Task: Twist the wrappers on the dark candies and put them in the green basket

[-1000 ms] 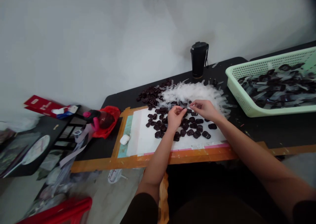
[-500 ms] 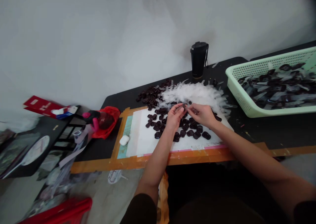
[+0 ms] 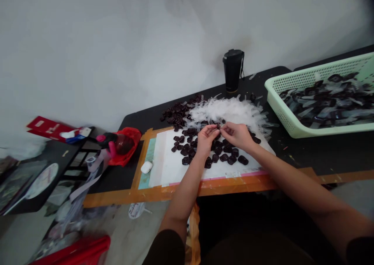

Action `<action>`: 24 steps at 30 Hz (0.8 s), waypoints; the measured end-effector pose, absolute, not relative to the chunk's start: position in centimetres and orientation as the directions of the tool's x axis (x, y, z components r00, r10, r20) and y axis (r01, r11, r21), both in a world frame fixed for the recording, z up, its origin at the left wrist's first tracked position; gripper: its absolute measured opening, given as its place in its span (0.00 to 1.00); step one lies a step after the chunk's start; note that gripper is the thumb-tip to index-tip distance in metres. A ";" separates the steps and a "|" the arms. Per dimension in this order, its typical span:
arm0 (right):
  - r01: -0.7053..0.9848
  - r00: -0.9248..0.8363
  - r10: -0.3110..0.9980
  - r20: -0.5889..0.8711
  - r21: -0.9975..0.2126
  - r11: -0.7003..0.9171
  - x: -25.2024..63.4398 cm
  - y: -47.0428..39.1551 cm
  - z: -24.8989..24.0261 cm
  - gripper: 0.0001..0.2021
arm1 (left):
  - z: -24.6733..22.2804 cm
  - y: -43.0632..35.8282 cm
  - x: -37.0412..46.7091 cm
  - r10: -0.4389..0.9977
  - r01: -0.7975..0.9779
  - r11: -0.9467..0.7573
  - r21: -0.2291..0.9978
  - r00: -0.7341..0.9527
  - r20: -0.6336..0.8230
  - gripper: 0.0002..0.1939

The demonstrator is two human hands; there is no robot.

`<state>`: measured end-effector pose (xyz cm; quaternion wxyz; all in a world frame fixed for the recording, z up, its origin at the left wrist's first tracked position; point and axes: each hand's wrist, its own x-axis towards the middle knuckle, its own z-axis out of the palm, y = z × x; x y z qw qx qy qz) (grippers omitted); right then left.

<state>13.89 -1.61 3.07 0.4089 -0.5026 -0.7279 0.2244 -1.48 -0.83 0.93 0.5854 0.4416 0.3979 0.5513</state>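
The left hand (image 3: pixel 206 137) and the right hand (image 3: pixel 237 134) meet fingertip to fingertip above the white sheet (image 3: pixel 175 165) near the front edge of the counter (image 3: pixel 321 152). Together they pinch one small dark piece (image 3: pixel 218 127), raised just clear of the sheet; whether a clear wrapper is also between the fingers is too small to tell.

Below the hands, loose dark pieces (image 3: pixel 222 156) lie scattered over the sheet. Behind them, toward the back edge, a heap of clear plastic wrappers (image 3: pixel 230 111) spreads out, with a second pile of dark pieces (image 3: pixel 177 113) just beside it on the left.

At the right end of the counter stands a pale green basket (image 3: pixel 280 105) with perforated walls; it holds dark pieces mixed with clear wrappers. A black lidded tumbler (image 3: pixel 233 71) stands upright at the back edge, near the wall. A small white case (image 3: pixel 146 166) lies left of the sheet, and a red plastic bag (image 3: pixel 128 146) sits at the counter's left corner.
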 end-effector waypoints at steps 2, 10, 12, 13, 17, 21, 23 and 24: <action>0.438 -0.126 0.927 0.354 -0.818 0.373 13.8 -1.4 3.0 0.10 | 1.1 -0.8 -1.5 0.997 -0.285 -0.045 0.957 0.049 0.062 0.15; 0.221 -0.140 0.946 0.291 -0.922 0.317 13.6 -1.1 2.7 0.10 | 1.2 -0.9 -1.7 0.996 -0.346 -0.027 0.938 0.073 0.055 0.10; 0.220 -0.133 0.946 0.297 -0.921 0.320 13.6 -1.2 2.6 0.10 | 1.4 -0.9 -1.7 0.997 -0.355 -0.010 0.935 0.066 0.036 0.10; 0.221 -0.139 0.943 0.302 -0.919 0.326 13.6 -1.2 2.6 0.10 | 1.4 -0.9 -1.7 0.998 -0.365 -0.002 0.931 0.061 0.026 0.10; 0.219 -0.179 0.933 0.313 -0.912 0.348 13.7 -1.2 2.6 0.09 | 1.5 -0.9 -1.5 0.999 -0.450 0.022 0.893 0.054 0.002 0.12; 0.297 -0.185 0.921 0.343 -0.874 0.385 13.9 -1.2 2.7 0.08 | 1.4 -0.7 -1.9 0.998 -0.435 0.045 0.899 0.061 -0.021 0.12; 0.360 -0.194 0.908 0.371 -0.835 0.417 14.0 -1.3 2.7 0.07 | 1.4 -0.6 -2.3 0.998 -0.351 0.017 0.936 0.067 0.006 0.11; 0.383 -0.203 0.902 0.381 -0.817 0.431 14.0 -1.3 2.7 0.06 | 1.5 -0.6 -2.5 0.997 -0.295 -0.013 0.955 0.071 0.035 0.10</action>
